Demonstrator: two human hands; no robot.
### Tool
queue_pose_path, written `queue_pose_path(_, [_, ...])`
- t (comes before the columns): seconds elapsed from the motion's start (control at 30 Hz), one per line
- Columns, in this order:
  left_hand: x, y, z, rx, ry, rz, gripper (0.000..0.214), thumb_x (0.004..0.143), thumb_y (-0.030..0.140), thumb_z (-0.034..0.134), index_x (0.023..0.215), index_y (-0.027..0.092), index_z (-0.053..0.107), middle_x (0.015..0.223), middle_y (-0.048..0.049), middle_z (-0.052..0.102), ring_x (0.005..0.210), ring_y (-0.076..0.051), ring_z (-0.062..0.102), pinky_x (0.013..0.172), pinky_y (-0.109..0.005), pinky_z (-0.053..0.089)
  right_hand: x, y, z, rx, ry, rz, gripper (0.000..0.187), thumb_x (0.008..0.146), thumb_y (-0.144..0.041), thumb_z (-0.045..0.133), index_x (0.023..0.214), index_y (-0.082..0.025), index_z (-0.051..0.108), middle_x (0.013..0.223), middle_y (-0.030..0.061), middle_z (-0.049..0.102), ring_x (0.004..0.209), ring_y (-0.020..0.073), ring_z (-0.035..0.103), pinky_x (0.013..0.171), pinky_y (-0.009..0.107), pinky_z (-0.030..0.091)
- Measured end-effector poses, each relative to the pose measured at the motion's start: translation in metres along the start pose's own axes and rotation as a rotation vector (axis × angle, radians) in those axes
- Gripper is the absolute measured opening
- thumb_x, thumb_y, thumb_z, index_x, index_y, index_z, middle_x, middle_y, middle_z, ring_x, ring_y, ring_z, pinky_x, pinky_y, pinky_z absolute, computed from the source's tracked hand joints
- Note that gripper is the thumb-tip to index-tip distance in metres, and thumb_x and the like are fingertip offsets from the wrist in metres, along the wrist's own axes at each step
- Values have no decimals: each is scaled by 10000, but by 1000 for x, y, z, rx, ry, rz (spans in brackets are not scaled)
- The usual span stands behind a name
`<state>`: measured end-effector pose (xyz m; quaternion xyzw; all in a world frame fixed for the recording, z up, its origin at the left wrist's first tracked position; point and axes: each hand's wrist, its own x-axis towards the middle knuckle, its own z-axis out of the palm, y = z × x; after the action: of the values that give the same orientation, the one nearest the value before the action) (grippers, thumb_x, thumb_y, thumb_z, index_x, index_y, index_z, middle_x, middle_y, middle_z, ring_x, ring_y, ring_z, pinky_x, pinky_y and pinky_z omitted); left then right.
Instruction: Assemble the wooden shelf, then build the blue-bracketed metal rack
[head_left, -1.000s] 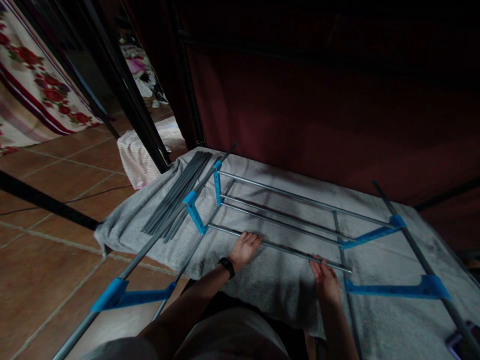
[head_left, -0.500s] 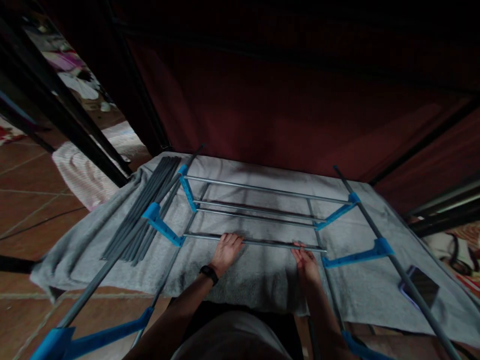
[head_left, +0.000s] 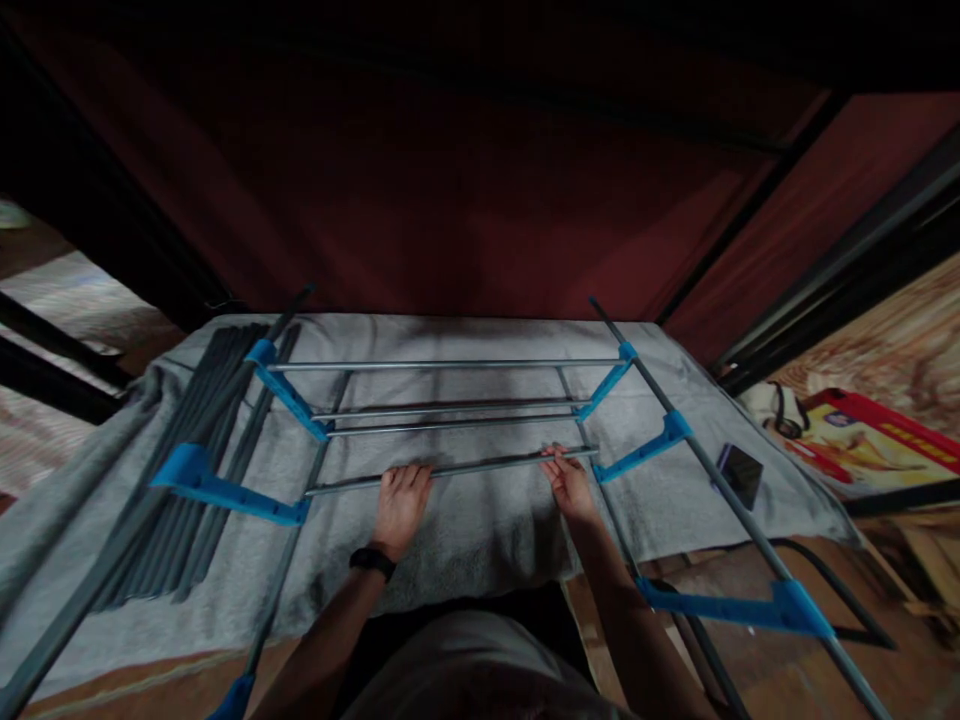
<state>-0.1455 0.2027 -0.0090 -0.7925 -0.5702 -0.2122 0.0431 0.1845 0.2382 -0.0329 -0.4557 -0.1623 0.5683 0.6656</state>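
A grey metal tube (head_left: 487,466) runs crosswise in front of me, held by both hands. My left hand (head_left: 403,505) is closed over it left of its middle, a dark band on the wrist. The fingers of my right hand (head_left: 568,482) pinch it near its right end. Its left end meets the lower end of a blue plastic bracket (head_left: 225,488); its right end lies close to another blue bracket (head_left: 641,450), and whether it is seated there I cannot tell. Beyond it, several crossbars (head_left: 450,365) span the two side frames of the rack.
A bundle of loose grey tubes (head_left: 191,480) lies at left on the grey cloth (head_left: 480,550). A phone (head_left: 739,475) rests at right beside a side pole (head_left: 739,510). Dark red fabric (head_left: 450,230) hangs behind. A red and yellow package (head_left: 877,435) is at far right.
My view has swung to the right. The tube's right end now sits higher than its left, lifted with my right hand. Both hands keep their grip on it.
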Motion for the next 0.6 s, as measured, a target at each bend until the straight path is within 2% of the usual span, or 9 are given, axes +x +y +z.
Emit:
queue_pose_path(0.17, [0,-19,-6,50,21,-76,307,981,245,402,1107,186,676,1066,-120,703,1012,-294,625,932,-485,411,1,1,9,32,-32,13,179,759,-174,685,913,-252,639,912,-7,764,901,173,715,907,369,580])
queue_pose_path(0.27, [0,-27,-8,67,27,-119,303,968,243,413,1104,192,678,1058,-122,704,987,-297,627,919,-488,415,2,4,10,52,-56,8,142,806,-239,697,942,-239,655,908,-10,763,891,154,717,899,334,582])
queue_pose_path(0.37, [-1,-30,-10,89,24,-131,315,971,236,398,1129,199,669,1030,-113,710,982,-288,625,911,-472,414,5,7,6,83,-61,10,156,827,-299,726,943,-218,661,893,-6,763,893,147,721,891,316,583])
queue_pose_path(0.47, [-2,-30,-10,93,10,-116,313,981,248,400,1145,205,663,1044,-107,711,992,-277,624,920,-452,408,8,9,1,111,-52,6,199,793,-266,771,948,-210,659,900,1,768,906,149,726,891,312,581])
queue_pose_path(0.6, [-4,-30,-8,86,-3,-97,304,990,251,413,1145,201,670,1025,-101,711,984,-274,624,916,-438,408,11,13,-3,131,-25,-17,209,739,-270,817,831,-220,637,909,21,773,904,164,736,886,318,596])
